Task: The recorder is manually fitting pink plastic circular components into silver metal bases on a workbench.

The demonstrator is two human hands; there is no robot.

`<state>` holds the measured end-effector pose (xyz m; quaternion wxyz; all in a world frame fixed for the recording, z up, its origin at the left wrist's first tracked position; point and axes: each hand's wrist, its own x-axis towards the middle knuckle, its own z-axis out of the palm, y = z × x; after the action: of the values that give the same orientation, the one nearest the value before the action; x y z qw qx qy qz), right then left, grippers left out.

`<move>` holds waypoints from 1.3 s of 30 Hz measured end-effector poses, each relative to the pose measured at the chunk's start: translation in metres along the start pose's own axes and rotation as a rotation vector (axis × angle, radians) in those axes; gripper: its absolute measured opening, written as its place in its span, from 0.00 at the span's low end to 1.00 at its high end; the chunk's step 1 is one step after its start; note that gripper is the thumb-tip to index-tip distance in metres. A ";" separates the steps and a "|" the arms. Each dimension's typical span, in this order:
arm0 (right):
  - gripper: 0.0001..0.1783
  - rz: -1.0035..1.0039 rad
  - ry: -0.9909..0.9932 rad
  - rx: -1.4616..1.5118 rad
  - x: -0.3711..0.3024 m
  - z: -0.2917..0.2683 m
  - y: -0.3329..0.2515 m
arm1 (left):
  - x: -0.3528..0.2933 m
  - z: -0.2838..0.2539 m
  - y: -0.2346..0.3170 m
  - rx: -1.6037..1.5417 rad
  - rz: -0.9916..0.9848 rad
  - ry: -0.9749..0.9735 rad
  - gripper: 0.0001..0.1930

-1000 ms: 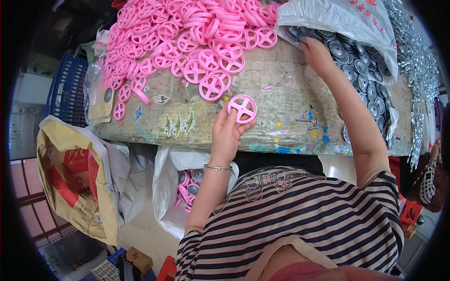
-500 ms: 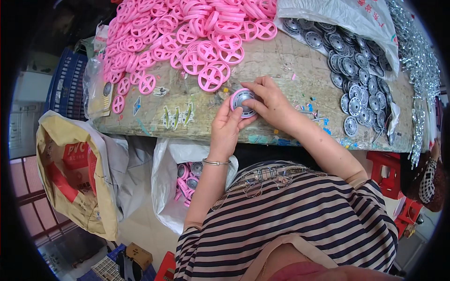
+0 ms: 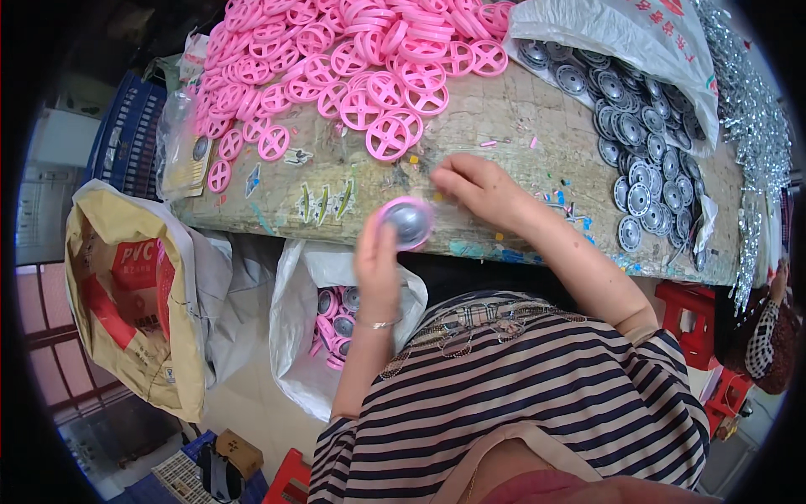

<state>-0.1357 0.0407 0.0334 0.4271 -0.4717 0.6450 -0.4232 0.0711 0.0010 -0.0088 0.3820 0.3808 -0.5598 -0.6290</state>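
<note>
My left hand [image 3: 378, 265] grips a toy wheel [image 3: 409, 225], a pink ring fitted with a silver-grey disc, blurred by motion. The wheel is held over the table's front edge, above a white sack [image 3: 290, 336]. Inside that sack lie several assembled pink-and-grey wheels [image 3: 342, 323]. To the right, apart from the wheel, my right hand [image 3: 478, 186] hovers over the table with its fingers curled together; nothing shows in them. A large heap of pink spoked rings [image 3: 386, 88] covers the far left of the table. Grey discs [image 3: 638, 172] spill from a white bag [image 3: 621, 29] at the far right.
The worn table [image 3: 495, 118] carries small scraps and stickers [image 3: 323, 203]. At the left stands an open tan sack [image 3: 84, 252] near blue crates [image 3: 126, 126]. Silver tinsel [image 3: 743, 109] hangs at the right edge. Red stools [image 3: 684, 323] stand at the lower right.
My right hand has let go of the wheel and drawn back slightly. My left hand has carried the wheel left and nearer, toward the white sack. The view has shifted slightly.
</note>
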 end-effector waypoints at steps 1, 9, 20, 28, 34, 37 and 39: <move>0.14 -0.053 0.028 -0.158 0.009 0.000 -0.006 | -0.008 -0.019 -0.001 0.058 0.010 0.134 0.16; 0.25 -0.626 0.385 -0.789 0.076 0.032 0.002 | -0.067 -0.139 -0.004 0.790 -0.078 0.286 0.12; 0.30 -0.586 0.353 -0.474 0.030 -0.005 -0.010 | 0.009 -0.007 0.016 -0.139 0.053 -0.051 0.19; 0.22 -0.320 0.427 -0.468 0.001 -0.065 0.024 | 0.046 0.061 0.021 -0.330 -0.221 -0.281 0.21; 0.30 0.087 0.656 -1.106 0.045 -0.215 0.085 | 0.050 0.057 0.016 -0.332 -0.317 -0.362 0.21; 0.34 0.100 0.655 -1.099 0.047 -0.230 0.093 | 0.049 0.055 0.012 -0.269 -0.318 -0.376 0.19; 0.31 0.083 0.620 -1.019 0.050 -0.235 0.095 | 0.047 0.061 0.007 -0.336 -0.286 -0.358 0.16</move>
<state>-0.3919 0.0444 0.0010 -0.0451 -0.4461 0.8791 -0.1615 -0.0037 -0.0167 0.0013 0.2423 0.2703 -0.4468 -0.8177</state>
